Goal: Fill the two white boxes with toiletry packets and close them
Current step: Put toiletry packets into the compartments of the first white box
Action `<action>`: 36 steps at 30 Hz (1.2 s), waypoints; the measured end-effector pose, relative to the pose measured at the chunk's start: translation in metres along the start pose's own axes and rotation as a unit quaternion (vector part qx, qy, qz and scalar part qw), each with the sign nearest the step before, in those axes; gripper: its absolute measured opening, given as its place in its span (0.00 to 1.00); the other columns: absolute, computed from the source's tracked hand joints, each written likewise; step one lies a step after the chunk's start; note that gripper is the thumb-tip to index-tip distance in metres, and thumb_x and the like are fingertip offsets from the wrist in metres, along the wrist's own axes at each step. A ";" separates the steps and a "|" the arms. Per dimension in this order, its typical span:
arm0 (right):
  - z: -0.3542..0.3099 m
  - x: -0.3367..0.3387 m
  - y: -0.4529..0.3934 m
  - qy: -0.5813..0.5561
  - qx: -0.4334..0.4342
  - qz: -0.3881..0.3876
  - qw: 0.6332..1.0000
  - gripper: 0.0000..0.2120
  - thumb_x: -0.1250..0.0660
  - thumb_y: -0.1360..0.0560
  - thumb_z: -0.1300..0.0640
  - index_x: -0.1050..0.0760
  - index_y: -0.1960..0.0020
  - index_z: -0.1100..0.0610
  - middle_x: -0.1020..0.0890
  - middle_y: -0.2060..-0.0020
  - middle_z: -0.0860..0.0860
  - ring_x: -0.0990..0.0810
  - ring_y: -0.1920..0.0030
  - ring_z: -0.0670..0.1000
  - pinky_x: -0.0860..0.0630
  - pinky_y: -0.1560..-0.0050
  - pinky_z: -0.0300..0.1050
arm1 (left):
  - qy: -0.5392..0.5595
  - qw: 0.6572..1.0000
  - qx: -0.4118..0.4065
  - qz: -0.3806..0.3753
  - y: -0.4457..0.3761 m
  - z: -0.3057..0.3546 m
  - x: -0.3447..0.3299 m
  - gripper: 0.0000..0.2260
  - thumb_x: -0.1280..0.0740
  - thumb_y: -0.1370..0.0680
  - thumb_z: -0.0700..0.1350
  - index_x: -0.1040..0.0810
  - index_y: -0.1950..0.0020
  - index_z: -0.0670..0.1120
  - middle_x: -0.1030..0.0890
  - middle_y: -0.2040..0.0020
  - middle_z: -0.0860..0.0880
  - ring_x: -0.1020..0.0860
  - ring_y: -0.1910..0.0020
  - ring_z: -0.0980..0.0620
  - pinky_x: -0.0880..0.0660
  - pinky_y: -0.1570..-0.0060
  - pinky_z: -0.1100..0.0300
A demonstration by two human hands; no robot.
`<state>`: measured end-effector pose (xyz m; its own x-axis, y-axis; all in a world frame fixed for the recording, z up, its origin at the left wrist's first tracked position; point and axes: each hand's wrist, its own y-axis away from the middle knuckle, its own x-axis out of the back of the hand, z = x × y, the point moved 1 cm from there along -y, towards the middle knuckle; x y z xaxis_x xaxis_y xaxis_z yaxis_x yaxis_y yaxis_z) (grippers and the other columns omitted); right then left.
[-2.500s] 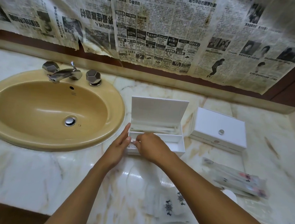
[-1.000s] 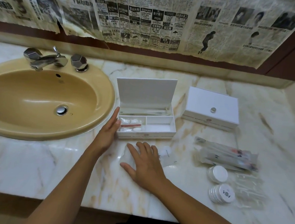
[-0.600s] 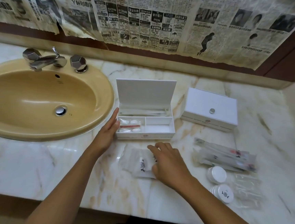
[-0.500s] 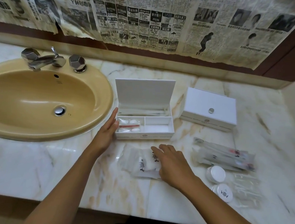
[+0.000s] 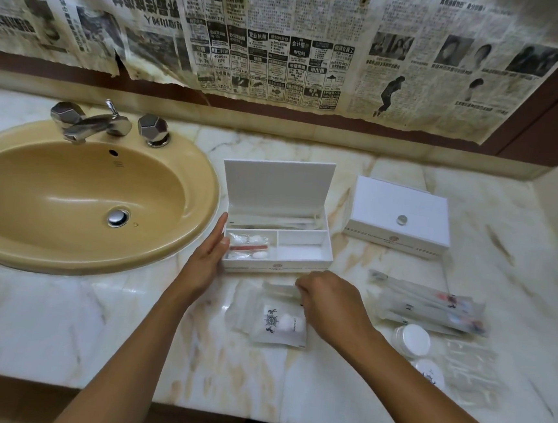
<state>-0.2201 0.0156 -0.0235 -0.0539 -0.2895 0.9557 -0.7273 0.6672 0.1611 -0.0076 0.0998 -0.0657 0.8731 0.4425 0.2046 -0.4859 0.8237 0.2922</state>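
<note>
A person stands at a marble desk, both bare forearms reaching in from the bottom of the frame. At centre sits an open white box, its lid standing upright at the back. Its front left compartment holds a clear packet with something red and white inside; the front right compartment shows only white floor, and a long pale item lies in the rear section.

The left hand rests flat against the box's left wall, fingers straight and together, thumb near the rim; its grip is apart and holds nothing.

The right hand hovers just below the box's front edge, fingers curled downward. They seem to pinch the upper edge of a thin clear packet, though blur makes the contact hard to confirm. Directly below and left of that hand lies a vanity packet printed with a ship's wheel emblem, flat on the desk and partly tucked under the wrist.

At centre right stands a second white box, lid closed, a small round knob on top. Lower right holds long clear toothbrush packets, two round white lidded items and more clear wrappers.

A tan sink with a chrome tap fills the left. Yellowed newspaper covers the wall across the top.
</note>
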 end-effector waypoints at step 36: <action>-0.005 0.034 -0.105 0.090 -0.032 -0.265 0.959 0.09 0.43 0.19 0.57 0.29 0.50 0.62 0.27 0.60 0.53 0.30 0.66 0.50 0.38 0.72 0.39 | 0.026 1.000 -0.001 -0.002 -0.003 -0.005 0.001 0.20 0.44 0.17 0.50 0.41 0.25 0.63 0.40 0.32 0.73 0.43 0.31 0.70 0.47 0.32 0.68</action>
<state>-0.1420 -0.0608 -0.0061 0.4353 -0.4800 0.7616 -0.5760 0.5016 0.6454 -0.0050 0.0992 -0.0710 0.8761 0.4570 0.1535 -0.4820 0.8261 0.2920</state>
